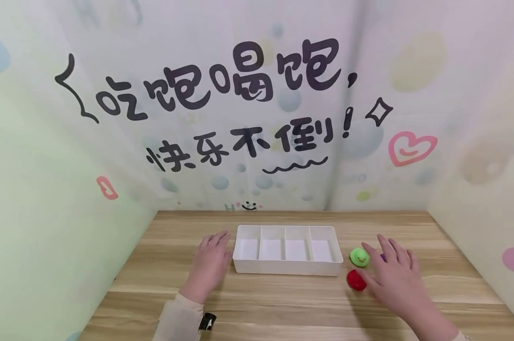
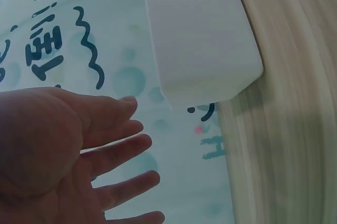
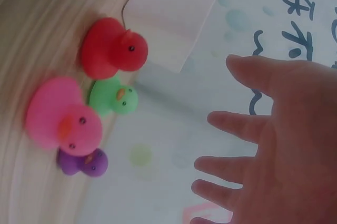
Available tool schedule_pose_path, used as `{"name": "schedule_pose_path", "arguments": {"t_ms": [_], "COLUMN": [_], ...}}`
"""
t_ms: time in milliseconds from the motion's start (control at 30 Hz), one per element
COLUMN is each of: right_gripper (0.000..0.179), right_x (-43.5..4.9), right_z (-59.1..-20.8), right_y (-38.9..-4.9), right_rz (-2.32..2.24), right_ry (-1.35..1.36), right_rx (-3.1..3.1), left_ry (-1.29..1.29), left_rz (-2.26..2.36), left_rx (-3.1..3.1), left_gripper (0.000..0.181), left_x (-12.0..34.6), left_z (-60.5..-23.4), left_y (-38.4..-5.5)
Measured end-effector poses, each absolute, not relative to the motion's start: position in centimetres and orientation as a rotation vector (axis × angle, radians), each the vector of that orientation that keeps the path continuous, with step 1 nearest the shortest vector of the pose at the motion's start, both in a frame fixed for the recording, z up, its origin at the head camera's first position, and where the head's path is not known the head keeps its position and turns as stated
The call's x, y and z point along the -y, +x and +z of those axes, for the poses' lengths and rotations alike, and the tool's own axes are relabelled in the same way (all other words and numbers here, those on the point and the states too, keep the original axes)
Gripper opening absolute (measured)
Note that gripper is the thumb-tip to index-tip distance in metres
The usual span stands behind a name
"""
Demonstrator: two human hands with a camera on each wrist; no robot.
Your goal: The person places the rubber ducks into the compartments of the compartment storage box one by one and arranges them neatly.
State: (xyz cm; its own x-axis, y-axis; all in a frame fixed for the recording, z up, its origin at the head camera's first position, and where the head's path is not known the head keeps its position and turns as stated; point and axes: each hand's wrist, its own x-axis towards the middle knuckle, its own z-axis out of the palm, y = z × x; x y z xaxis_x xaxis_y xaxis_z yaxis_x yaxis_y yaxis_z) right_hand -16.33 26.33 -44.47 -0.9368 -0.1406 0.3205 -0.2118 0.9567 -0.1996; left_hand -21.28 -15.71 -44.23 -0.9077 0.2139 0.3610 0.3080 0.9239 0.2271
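Note:
A white tray [image 1: 287, 268] with several compartments in a row stands on the wooden table. To its left is my left hand [image 1: 211, 258], fingers extended and holding nothing; the left wrist view shows a gap between it and the tray's end. My right hand [image 1: 397, 279] hovers with spread fingers over small rubber ducks right of the tray. Under or near it are a red duck [image 3: 113, 48], a green duck [image 3: 113, 96], a pink duck [image 3: 63, 116] and a purple duck [image 3: 83, 163]. In the head view the hand hides the pink duck and most of the purple one.
The wooden table [image 1: 257, 308] runs back to a printed curtain [image 1: 248, 28] with black lettering. Pale side walls [image 1: 48, 213] bound the table at left and right. A black band piece [image 1: 207, 321] sits at the left sleeve.

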Motion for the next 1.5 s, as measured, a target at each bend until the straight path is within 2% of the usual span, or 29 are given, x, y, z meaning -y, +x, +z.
{"name": "schedule_pose_path", "arguments": {"t_ms": [300,833,1267,1500], "right_gripper": [0.058,0.059,0.051,0.040], "right_x": [-28.7,-31.8,-33.1,-33.1], "right_z": [-45.2,-46.9,-48.0,-48.0], "right_y": [-15.2,-13.7,-13.3,-13.5], "right_rz": [0.267,0.215,0.264,0.340], "right_ry": [0.242,0.213,0.260,0.256], "right_rx": [2.786,2.892,2.883,2.943], "left_ry": [-0.401,-0.503,-0.567,-0.565], "left_rz": [-0.434,-0.621,-0.778,-0.866], "left_rx": [2.781,2.753,2.780,2.792], "left_gripper": [0.040,0.042,0.041,0.042], "left_x": [16.1,16.3,17.0,17.5], "left_z": [-45.0,-46.8,-47.4,-47.4], "left_y": [-21.7,-22.8,-23.6,-23.9]}}
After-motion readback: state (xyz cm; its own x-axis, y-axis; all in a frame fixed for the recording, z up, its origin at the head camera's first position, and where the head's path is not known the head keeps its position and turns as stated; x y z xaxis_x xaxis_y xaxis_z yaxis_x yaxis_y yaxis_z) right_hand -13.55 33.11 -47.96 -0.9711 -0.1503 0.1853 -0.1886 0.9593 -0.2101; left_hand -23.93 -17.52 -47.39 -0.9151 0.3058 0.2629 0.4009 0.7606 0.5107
